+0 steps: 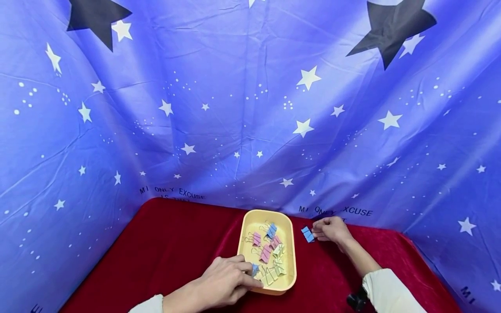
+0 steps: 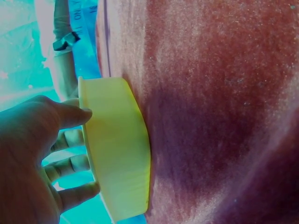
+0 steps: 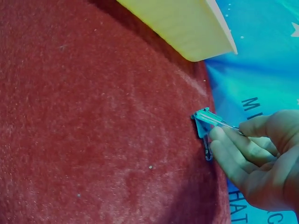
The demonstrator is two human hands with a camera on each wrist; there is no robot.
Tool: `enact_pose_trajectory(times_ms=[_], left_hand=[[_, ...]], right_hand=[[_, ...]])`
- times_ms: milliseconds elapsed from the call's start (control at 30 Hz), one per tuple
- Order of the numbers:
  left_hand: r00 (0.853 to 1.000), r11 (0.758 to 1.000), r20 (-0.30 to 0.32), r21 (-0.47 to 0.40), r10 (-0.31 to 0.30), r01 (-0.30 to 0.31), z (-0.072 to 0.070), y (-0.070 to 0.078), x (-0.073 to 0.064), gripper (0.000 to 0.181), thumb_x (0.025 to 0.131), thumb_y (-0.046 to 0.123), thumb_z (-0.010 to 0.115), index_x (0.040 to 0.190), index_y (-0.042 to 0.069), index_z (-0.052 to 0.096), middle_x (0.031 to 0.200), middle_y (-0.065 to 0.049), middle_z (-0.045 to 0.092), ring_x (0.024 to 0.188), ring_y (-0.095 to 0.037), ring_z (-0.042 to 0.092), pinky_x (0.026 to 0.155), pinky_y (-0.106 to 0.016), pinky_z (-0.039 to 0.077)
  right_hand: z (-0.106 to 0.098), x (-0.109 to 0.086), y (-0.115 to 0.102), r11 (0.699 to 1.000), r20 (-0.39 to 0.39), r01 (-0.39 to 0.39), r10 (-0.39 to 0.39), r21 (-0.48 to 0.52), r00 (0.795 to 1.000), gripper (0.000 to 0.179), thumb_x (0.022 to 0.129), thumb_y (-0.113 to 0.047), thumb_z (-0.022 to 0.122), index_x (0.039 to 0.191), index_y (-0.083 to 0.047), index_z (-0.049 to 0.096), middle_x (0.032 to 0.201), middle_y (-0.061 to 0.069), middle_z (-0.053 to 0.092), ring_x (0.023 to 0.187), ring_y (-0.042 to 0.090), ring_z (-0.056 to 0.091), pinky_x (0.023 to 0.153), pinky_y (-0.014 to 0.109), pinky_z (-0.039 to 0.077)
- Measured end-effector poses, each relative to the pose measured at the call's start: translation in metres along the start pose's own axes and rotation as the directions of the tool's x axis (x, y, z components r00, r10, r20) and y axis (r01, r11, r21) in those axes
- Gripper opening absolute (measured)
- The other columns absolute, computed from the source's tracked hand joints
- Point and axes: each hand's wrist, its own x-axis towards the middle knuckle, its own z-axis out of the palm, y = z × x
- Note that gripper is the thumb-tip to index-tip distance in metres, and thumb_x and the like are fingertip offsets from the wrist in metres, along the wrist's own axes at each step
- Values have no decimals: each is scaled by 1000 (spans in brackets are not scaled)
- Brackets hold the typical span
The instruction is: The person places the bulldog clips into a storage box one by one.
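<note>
My left hand grips the near left rim of a yellow plastic tray, its thumb and fingertips at the edge. Seen from the left wrist, the thumb and spread fingers meet the rim of the tray. Beyond the tray's right side, my right hand pinches a blue binder clip by a wire handle. The right wrist view has this clip low over the red cloth, a second handle hanging from it.
Inside the tray lie pink binder clips, pale yellow-green binder clips and blue binder clips. Red velvety cloth covers the table. A blue star-printed curtain hangs round its back and sides.
</note>
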Motion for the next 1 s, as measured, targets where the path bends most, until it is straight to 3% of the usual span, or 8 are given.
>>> enact_pose_trajectory(times_ms=[233, 500, 733, 1000], left_hand=[[999, 1000, 30, -16, -24, 24, 0, 1, 0, 41, 89, 25, 89, 121, 51, 86, 99, 25, 68, 93, 3, 59, 55, -8, 17], [999, 999, 44, -27, -28, 29, 0, 2, -1, 41, 89, 25, 89, 122, 50, 86, 100, 24, 69, 94, 2, 59, 56, -8, 17], [999, 999, 41, -20, -30, 31, 0, 2, -1, 42, 89, 24, 89, 121, 51, 86, 99, 24, 68, 93, 2, 58, 55, -8, 17], [999, 1000, 29, -15, -18, 18, -1, 1, 1, 42, 89, 24, 89, 121, 51, 85, 99, 24, 68, 93, 2, 58, 56, -7, 17]], right_hand=[[-8, -5, 0, 980, 60, -80, 70, 182, 996, 42, 110, 2, 58, 142, 29, 55, 103, 23, 86, 81, 14, 85, 79, 32, 69], [-9, -11, 0, 904, 106, -105, 67, 414, 992, 43, 111, 3, 57, 146, 28, 52, 104, 18, 87, 89, 17, 86, 88, 35, 70], [-10, -19, -16, 877, 117, -71, 17, 476, 993, 31, 113, 0, 57, 138, 17, 65, 107, 14, 87, 93, 18, 87, 93, 36, 69], [-2, -27, -39, 868, 96, -23, -28, 496, 995, 49, 113, 0, 60, 154, 21, 47, 113, 15, 87, 97, 16, 87, 93, 33, 68]])
